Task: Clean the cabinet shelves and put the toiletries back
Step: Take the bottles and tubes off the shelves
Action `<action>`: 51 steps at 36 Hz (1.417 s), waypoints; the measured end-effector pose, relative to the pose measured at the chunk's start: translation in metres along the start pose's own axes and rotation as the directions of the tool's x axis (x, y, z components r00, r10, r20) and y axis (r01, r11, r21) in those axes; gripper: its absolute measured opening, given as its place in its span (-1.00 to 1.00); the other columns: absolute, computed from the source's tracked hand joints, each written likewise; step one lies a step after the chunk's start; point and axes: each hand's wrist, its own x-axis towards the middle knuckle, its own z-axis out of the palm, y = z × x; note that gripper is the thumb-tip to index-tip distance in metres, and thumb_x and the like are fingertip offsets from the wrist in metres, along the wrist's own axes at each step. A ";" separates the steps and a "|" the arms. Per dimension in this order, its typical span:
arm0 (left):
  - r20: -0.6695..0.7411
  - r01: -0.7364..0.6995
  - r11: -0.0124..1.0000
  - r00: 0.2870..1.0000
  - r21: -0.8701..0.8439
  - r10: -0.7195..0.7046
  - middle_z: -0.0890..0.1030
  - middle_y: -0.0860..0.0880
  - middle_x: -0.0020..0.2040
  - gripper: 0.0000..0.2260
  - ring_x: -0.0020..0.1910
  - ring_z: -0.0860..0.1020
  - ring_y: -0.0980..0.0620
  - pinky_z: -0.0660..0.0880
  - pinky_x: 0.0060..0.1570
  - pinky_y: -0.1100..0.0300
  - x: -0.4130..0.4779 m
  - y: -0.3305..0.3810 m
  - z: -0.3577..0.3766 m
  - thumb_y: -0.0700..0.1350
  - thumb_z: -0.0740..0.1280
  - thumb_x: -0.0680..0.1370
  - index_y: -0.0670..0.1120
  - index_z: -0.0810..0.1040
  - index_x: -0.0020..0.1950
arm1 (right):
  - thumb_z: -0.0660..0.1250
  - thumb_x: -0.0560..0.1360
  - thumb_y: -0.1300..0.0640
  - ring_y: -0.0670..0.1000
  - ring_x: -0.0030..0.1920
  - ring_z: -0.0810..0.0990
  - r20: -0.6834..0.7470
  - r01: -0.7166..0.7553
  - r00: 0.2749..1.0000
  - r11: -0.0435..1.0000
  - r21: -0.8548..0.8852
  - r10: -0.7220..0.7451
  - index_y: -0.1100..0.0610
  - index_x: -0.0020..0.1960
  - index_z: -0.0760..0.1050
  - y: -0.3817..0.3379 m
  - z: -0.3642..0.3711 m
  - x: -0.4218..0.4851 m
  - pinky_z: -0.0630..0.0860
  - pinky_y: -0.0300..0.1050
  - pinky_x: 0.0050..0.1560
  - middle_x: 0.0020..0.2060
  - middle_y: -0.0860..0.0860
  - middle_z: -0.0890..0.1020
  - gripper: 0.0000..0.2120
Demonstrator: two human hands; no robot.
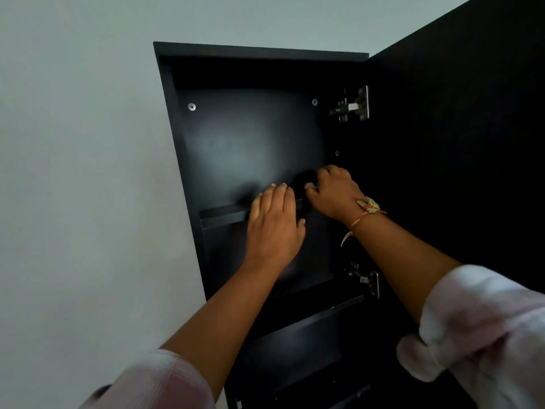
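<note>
Black cabinet [253,51] open, door [457,143] swung out to the right, upper shelf [224,215] at mid-height inside. Left hand [274,228] lies flat over the shelf's front edge, fingers straight and together. Right hand [333,193], thread bracelet [367,209] at the wrist, has fingers curled around a dark lump [302,181] on the shelf, right of centre; cloth or not, can't tell.

text: none legible | labels: none | numbers: none
</note>
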 end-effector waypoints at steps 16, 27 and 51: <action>-0.013 0.002 0.999 1.000 0.040 -0.001 0.44 -0.09 0.37 -0.43 0.41 0.33 -0.07 0.19 0.45 -0.01 -0.001 -0.011 0.004 0.10 0.34 0.46 -0.14 0.37 0.39 | 0.15 0.58 -0.08 0.23 0.32 0.45 0.337 0.001 0.941 0.997 -0.077 0.025 0.13 0.34 0.47 -0.009 -0.013 0.031 0.38 0.01 0.29 0.31 0.21 0.49 -0.56; -0.061 -0.007 1.000 0.998 -0.001 0.007 0.38 -0.11 0.44 -0.43 0.49 0.25 -0.06 0.10 0.50 -0.02 -0.015 -0.007 0.005 0.04 0.31 0.50 -0.17 0.33 0.44 | 0.31 0.46 -0.31 0.03 -0.12 0.62 0.159 0.134 0.973 0.972 0.192 -0.166 0.02 -0.06 0.65 -0.014 -0.021 0.008 0.57 -0.04 -0.06 -0.21 0.04 0.67 -0.59; 0.319 0.167 0.890 0.947 -0.423 -0.026 0.41 -0.07 0.40 -0.50 0.45 0.29 -0.02 0.22 0.45 0.00 -0.219 0.053 0.045 0.01 0.31 0.51 -0.13 0.35 0.41 | 0.31 0.54 -0.14 -0.16 -0.16 0.64 0.354 -0.357 0.920 0.731 0.582 0.167 0.01 -0.01 0.56 0.017 0.098 -0.253 0.58 -0.16 -0.12 -0.20 -0.09 0.67 -0.77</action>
